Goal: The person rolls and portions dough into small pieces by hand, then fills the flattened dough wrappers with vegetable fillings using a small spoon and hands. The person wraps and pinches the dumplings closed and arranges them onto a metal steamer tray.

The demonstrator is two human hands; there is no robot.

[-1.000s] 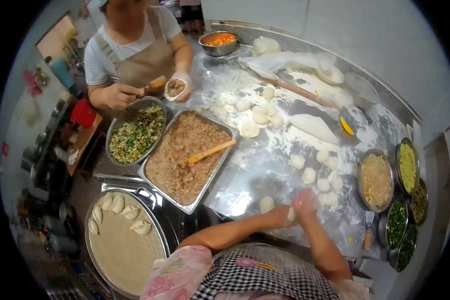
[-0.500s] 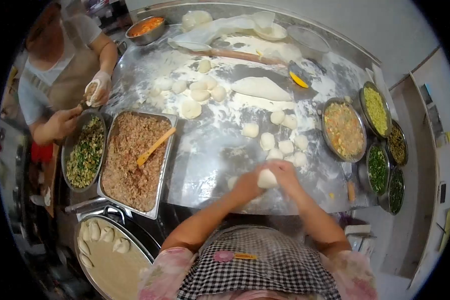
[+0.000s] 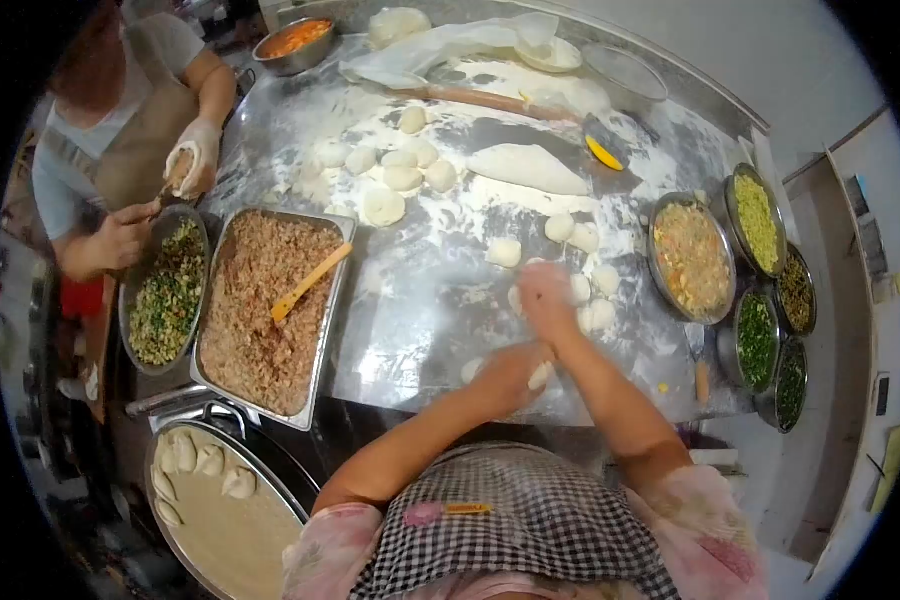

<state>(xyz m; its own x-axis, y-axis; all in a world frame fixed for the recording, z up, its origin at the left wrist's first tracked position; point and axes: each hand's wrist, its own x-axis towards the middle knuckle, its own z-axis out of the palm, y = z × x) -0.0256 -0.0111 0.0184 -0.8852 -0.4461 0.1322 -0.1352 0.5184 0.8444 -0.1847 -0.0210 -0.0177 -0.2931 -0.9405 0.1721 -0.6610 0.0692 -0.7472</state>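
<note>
My left hand (image 3: 510,380) is low over the near edge of the metal table, curled around a piece of dough (image 3: 540,376) that shows at its right side. Further forward, my right hand (image 3: 548,298) is over a cluster of small dough balls (image 3: 604,280), its back towards me. It covers part of the cluster, and its fingers are hidden and blurred. A dough lump (image 3: 472,370) lies just left of my left hand. Another dough piece (image 3: 503,252) sits beyond my right hand, and a long dough roll (image 3: 528,170) lies farther back.
At left are a tray of meat filling (image 3: 342,300), a bowl of chopped greens (image 3: 130,345) and a pan with dumplings (image 3: 220,540). Filling bowls (image 3: 692,262) stand at right. A rolling pin (image 3: 490,99) lies at the back. Another person (image 3: 120,130) fills dough at left.
My hands were together around a piece of dough. Now my right hand has moved forward onto the dough balls, while my left stays near the table edge with the dough.
</note>
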